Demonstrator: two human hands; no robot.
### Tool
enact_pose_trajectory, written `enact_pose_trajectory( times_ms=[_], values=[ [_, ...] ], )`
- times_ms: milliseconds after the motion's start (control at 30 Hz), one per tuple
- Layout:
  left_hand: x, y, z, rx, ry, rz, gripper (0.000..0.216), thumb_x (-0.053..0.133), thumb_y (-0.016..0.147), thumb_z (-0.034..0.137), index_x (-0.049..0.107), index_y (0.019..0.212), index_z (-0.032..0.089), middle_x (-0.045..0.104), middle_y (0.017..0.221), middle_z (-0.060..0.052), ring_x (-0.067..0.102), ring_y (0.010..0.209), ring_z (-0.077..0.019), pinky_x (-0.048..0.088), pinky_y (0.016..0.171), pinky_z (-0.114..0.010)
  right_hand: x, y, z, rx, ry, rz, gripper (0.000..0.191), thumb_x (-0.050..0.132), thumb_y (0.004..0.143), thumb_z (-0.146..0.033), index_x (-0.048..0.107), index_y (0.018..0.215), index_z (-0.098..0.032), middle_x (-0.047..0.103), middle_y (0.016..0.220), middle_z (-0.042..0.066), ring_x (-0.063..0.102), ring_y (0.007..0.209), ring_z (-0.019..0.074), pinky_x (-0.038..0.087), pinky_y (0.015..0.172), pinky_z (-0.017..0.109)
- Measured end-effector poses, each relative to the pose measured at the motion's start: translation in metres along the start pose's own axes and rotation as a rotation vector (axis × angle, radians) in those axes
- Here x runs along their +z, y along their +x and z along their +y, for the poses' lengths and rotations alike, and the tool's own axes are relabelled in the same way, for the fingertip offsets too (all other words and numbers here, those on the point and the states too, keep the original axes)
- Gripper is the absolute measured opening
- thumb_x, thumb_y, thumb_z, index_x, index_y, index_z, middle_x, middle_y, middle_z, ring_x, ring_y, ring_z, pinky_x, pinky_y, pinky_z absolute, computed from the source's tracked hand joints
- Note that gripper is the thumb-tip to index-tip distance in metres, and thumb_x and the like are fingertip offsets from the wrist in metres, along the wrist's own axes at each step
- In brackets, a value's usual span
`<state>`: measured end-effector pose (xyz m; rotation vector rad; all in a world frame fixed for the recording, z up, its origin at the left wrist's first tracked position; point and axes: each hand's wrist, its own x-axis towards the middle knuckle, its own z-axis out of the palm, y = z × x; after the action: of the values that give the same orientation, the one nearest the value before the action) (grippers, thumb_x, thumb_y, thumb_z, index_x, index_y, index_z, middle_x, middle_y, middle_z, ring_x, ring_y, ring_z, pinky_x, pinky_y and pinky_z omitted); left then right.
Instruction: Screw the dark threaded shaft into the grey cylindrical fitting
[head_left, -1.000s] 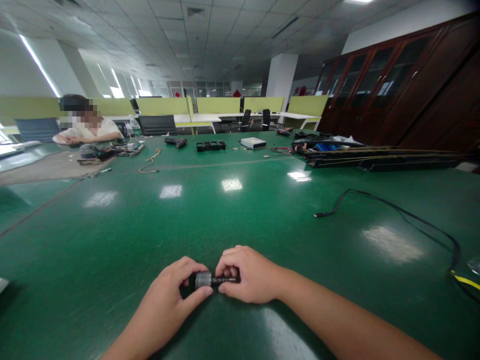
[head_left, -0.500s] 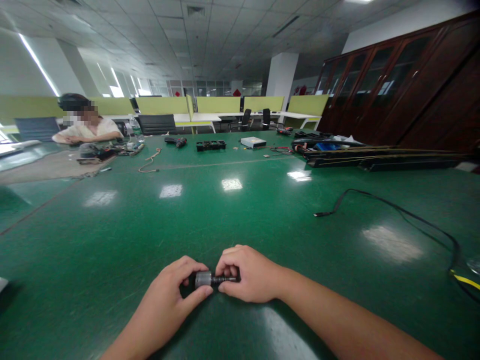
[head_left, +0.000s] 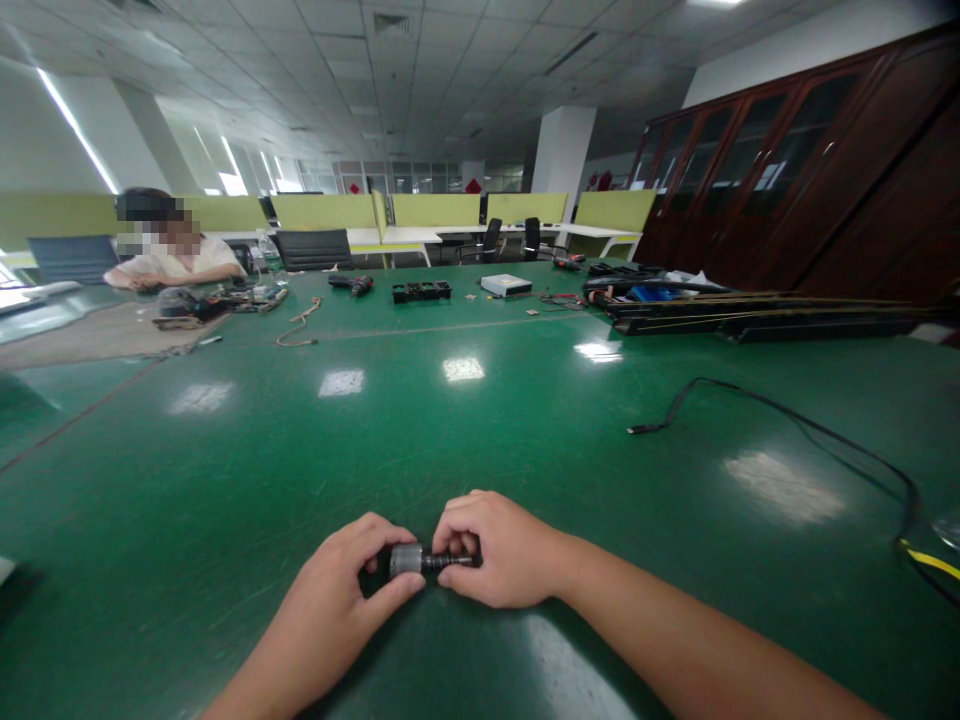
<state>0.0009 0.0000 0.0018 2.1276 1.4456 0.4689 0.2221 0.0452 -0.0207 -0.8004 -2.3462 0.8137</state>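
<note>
Low in the middle of the head view, a small metal cylinder with a dark, ribbed, spring-like shaft (head_left: pixel 406 560) lies sideways between my two hands. My left hand (head_left: pixel 352 580) is closed round its wide silver-grey end, thumb in front and fingers behind. At the thin end, my right hand (head_left: pixel 499 550) pinches the shaft between thumb and curled fingers. The shaft's tip is partly hidden by that hand. Both hands are just above or on the green tabletop (head_left: pixel 420 440); I cannot tell whether the part touches it.
A black cable (head_left: pixel 795 408) curves over the right side. Farther back are a power drill (head_left: pixel 352 285), a black plastic frame (head_left: pixel 421 291), a pale box-like device (head_left: pixel 506 286) and long dark rails (head_left: pixel 787 318). A person (head_left: pixel 176 255) sits at the far left, behind piled parts (head_left: pixel 191 305).
</note>
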Motion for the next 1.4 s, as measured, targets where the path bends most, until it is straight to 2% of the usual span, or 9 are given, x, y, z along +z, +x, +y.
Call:
enact_pose_trajectory(
  times_ms=[467, 567, 733, 1167, 1400],
  values=[
    [-0.001, -0.001, 0.004, -0.025, -0.021, 0.009, 0.017, 0.063, 0.089, 0.036, 0.069, 0.101, 0.025, 0.064, 0.09, -0.001, 0.059, 0.081, -0.019, 0.044, 0.073, -0.028, -0.012, -0.004, 0.009, -0.043, -0.094, -0.014, 0.011, 0.068, 0.066, -0.017, 0.065, 0.076, -0.019, 0.059, 0.068, -0.004, 0.053, 0.063, 0.0117, 0.04, 0.068, 0.026],
    [-0.002, -0.001, 0.004, -0.03, -0.025, 0.017, 0.018, 0.062, 0.089, 0.037, 0.069, 0.101, 0.025, 0.063, 0.09, -0.001, 0.058, 0.081, -0.019, 0.044, 0.073, -0.029, -0.019, -0.005, 0.016, -0.019, -0.105, -0.045, 0.011, 0.065, 0.063, -0.014, 0.065, 0.073, -0.018, 0.058, 0.066, -0.004, 0.053, 0.061, 0.0115, 0.04, 0.065, 0.025],
    [-0.005, -0.002, 0.005, -0.037, -0.029, 0.019, 0.019, 0.06, 0.089, 0.037, 0.069, 0.099, 0.023, 0.063, 0.088, -0.001, 0.058, 0.079, -0.0189, 0.044, 0.072, -0.029, -0.027, -0.006, 0.025, 0.075, -0.071, -0.006, 0.012, 0.059, 0.062, -0.01, 0.065, 0.071, -0.017, 0.056, 0.063, -0.003, 0.051, 0.055, 0.0103, 0.037, 0.054, 0.022],
    [-0.003, -0.001, 0.006, -0.036, -0.035, 0.038, 0.019, 0.061, 0.088, 0.037, 0.07, 0.098, 0.024, 0.063, 0.085, -0.001, 0.058, 0.078, -0.0187, 0.043, 0.071, -0.028, -0.024, -0.006, 0.015, 0.004, -0.1, -0.062, 0.011, 0.066, 0.065, -0.013, 0.068, 0.074, -0.018, 0.062, 0.068, -0.003, 0.058, 0.064, 0.0129, 0.043, 0.069, 0.026],
    [-0.002, -0.001, 0.005, -0.041, -0.032, 0.033, 0.018, 0.061, 0.088, 0.036, 0.07, 0.098, 0.023, 0.064, 0.085, -0.001, 0.058, 0.078, -0.0189, 0.043, 0.07, -0.028, -0.013, -0.001, 0.004, 0.02, -0.049, -0.013, 0.007, 0.073, 0.07, -0.018, 0.071, 0.077, -0.018, 0.065, 0.072, -0.002, 0.057, 0.065, 0.0125, 0.042, 0.072, 0.027]
  ],
)
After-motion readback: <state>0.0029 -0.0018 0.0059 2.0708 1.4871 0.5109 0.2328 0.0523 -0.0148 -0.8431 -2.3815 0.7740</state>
